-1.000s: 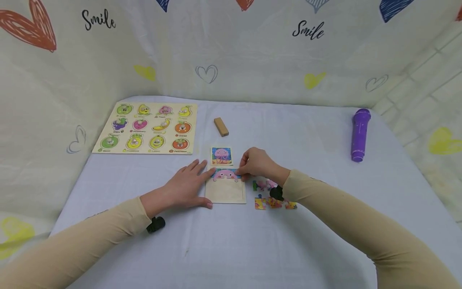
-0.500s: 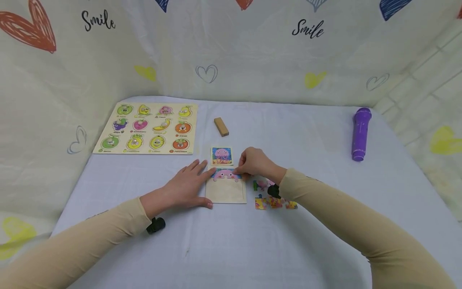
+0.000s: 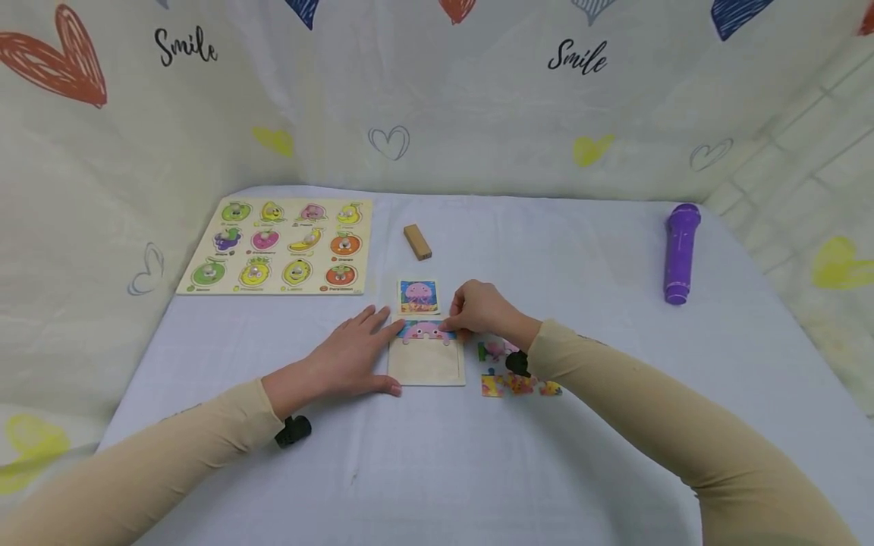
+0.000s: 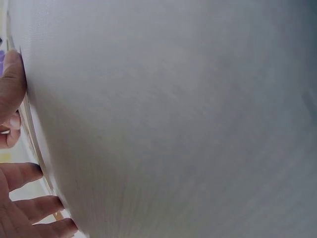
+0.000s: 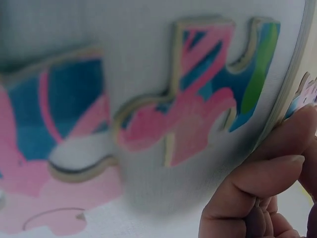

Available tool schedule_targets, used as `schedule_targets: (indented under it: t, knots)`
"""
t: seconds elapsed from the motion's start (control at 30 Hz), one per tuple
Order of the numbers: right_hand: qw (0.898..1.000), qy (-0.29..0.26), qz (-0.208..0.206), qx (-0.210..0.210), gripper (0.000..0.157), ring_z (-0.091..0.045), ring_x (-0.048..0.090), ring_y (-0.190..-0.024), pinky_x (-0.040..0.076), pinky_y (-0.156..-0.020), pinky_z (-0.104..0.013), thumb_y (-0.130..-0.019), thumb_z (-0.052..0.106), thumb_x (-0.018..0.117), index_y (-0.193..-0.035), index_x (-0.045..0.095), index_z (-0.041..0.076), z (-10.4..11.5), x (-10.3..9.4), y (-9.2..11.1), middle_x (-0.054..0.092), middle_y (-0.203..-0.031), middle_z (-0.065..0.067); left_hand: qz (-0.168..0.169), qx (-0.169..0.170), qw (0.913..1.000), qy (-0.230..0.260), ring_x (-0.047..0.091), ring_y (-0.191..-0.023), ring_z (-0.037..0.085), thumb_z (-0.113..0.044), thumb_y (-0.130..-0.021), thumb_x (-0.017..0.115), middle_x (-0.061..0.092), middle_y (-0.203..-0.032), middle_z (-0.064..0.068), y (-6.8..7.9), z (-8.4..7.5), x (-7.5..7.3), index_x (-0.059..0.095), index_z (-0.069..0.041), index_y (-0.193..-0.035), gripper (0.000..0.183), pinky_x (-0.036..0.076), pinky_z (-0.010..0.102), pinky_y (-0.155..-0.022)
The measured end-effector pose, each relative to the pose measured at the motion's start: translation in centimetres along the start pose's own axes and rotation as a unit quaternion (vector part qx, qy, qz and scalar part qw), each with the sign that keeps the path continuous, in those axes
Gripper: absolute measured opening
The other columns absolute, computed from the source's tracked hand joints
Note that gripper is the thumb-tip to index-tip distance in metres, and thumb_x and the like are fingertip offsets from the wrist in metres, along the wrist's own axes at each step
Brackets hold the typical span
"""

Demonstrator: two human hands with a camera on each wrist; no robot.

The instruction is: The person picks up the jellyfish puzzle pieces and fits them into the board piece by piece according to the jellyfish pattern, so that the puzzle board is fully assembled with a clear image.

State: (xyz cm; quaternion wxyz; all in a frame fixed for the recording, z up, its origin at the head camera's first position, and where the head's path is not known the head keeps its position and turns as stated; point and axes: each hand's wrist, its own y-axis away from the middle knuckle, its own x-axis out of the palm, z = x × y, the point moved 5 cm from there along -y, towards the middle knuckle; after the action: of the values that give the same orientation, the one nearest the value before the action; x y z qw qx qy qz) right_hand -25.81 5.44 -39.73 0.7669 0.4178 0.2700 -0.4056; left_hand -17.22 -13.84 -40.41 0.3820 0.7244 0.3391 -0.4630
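A wooden puzzle tray (image 3: 426, 367) lies mid-table, with a row of jigsaw pieces (image 3: 420, 331) along its far edge showing a pink face with eyes. My left hand (image 3: 344, 353) rests spread at the tray's left side, its index fingertip on the row's left end and its thumb near the lower left corner. My right hand (image 3: 486, 309), fingers curled, pinches the puzzle piece at the row's right end. In the right wrist view its thumb and index finger (image 5: 275, 173) come together at the tray's edge. Loose puzzle pieces (image 5: 198, 99) in pink and blue lie beside it.
A small jellyfish picture card (image 3: 419, 296) touches the tray's far side. Several more loose pieces (image 3: 492, 385) lie right of the tray, partly under the right wrist. Behind are a fruit puzzle board (image 3: 287, 283), a wooden block (image 3: 417, 242) and a purple microphone-shaped toy (image 3: 680, 254).
The right hand has shifted slightly left along the piece at the row's right end. The left hand stays at the tray's side, and the head view has tilted a little.
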Motion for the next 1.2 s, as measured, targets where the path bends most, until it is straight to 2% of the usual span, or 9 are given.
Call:
schedule_targets:
  t: [0.33, 0.47, 0.67, 0.77, 0.87, 0.97, 1.07, 1.2]
  knots:
    - [0.996, -0.083, 0.028, -0.013, 0.021, -0.012, 0.065, -0.063, 0.045, -0.06, -0.023, -0.096, 0.025, 0.074, -0.09, 0.066, 0.007, -1.1, -0.1, 0.9, 0.072, -0.07, -0.004, -0.001, 0.012, 0.9999, -0.003, 0.025, -0.154, 0.047, -0.058, -0.082, 0.079, 0.03, -0.166, 0.023, 0.2, 0.1, -0.2, 0.037, -0.008, -0.159, 0.101, 0.031, 0.061, -0.121]
    - [0.995, -0.09, 0.027, -0.026, 0.018, -0.013, 0.065, -0.068, 0.047, -0.063, -0.024, -0.097, 0.024, 0.073, -0.094, 0.066, 0.008, -1.1, -0.1, 1.4, 0.074, -0.076, -0.004, 0.003, 0.019, 0.9998, 0.001, 0.026, -0.154, 0.046, -0.056, -0.084, 0.079, 0.03, -0.166, 0.023, 0.3, 0.5, -0.3, 0.037, -0.009, -0.159, 0.098, 0.031, 0.06, -0.121]
    - [0.995, -0.068, 0.006, -0.07, 0.015, -0.016, 0.065, -0.082, 0.052, -0.076, -0.027, -0.098, 0.023, 0.071, -0.102, 0.07, 0.008, -1.9, -0.9, 2.2, 0.073, -0.091, -0.005, -0.004, 0.021, 0.9997, 0.009, 0.026, -0.154, 0.046, -0.054, -0.083, 0.08, 0.031, -0.165, 0.022, 0.3, 0.5, -0.3, 0.037, -0.009, -0.159, 0.098, 0.032, 0.062, -0.12]
    - [0.995, -0.057, -0.024, -0.082, 0.014, -0.019, 0.064, -0.091, 0.055, -0.088, -0.034, -0.099, 0.019, 0.07, -0.106, 0.071, 0.008, -3.2, -1.9, 3.0, 0.072, -0.1, -0.006, -0.006, 0.021, 0.9997, 0.008, 0.026, -0.154, 0.046, -0.054, -0.083, 0.08, 0.031, -0.165, 0.022, 0.3, 0.4, -0.4, 0.037, -0.009, -0.159, 0.098, 0.032, 0.062, -0.12]
    - [0.994, -0.043, -0.046, -0.086, 0.014, -0.021, 0.066, -0.096, 0.054, -0.094, -0.04, -0.098, 0.015, 0.069, -0.109, 0.072, 0.006, -4.7, -2.7, 3.8, 0.073, -0.104, -0.008, -0.006, 0.019, 0.9998, 0.005, 0.026, -0.154, 0.046, -0.054, -0.083, 0.08, 0.031, -0.165, 0.022, 0.2, 0.4, -0.3, 0.037, -0.01, -0.159, 0.098, 0.032, 0.062, -0.12]
    - [0.995, -0.02, -0.048, -0.091, 0.015, -0.021, 0.066, -0.097, 0.054, -0.091, -0.04, -0.097, 0.013, 0.07, -0.11, 0.073, 0.006, -5.8, -3.1, 4.5, 0.074, -0.105, -0.007, -0.005, 0.017, 0.9998, 0.002, 0.026, -0.154, 0.046, -0.055, -0.082, 0.081, 0.031, -0.165, 0.022, 0.1, 0.4, -0.3, 0.038, -0.01, -0.159, 0.098, 0.032, 0.062, -0.12]
    - [0.995, 0.0, -0.03, -0.096, 0.019, -0.02, 0.065, -0.096, 0.054, -0.087, -0.036, -0.095, 0.015, 0.072, -0.112, 0.074, 0.008, -6.4, -2.7, 4.8, 0.075, -0.108, -0.006, -0.004, 0.015, 0.9999, 0.002, 0.026, -0.154, 0.046, -0.055, -0.082, 0.081, 0.031, -0.165, 0.022, 0.1, 0.4, -0.3, 0.038, -0.01, -0.159, 0.099, 0.032, 0.062, -0.12]
    - [0.993, 0.035, -0.012, -0.115, 0.021, -0.019, 0.062, -0.095, 0.053, -0.083, -0.032, -0.091, 0.022, 0.079, -0.109, 0.077, 0.011, -6.2, -1.9, 4.9, 0.074, -0.109, -0.004, -0.006, 0.013, 0.9999, 0.007, 0.025, -0.154, 0.046, -0.054, -0.082, 0.081, 0.031, -0.165, 0.022, 0.1, 0.5, -0.2, 0.038, -0.01, -0.158, 0.099, 0.032, 0.062, -0.12]
